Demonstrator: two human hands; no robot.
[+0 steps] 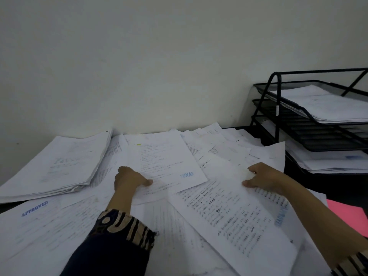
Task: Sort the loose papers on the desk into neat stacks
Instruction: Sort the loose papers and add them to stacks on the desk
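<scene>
Patterned sleeve (pixel 127 226) forward, left hand (pixel 127 179) and right hand (pixel 262 177) each pinch a sheet; lifting squarely avoids creases.

An office: stamped papers (pixel 165 162) cover a desk (pixel 338 184) beside a black tiered tray (pixel 310 120).

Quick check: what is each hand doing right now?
Left hand: pinches the sheet stamped LUNAS.
Right hand: grips the far edge of a printed sheet.
</scene>
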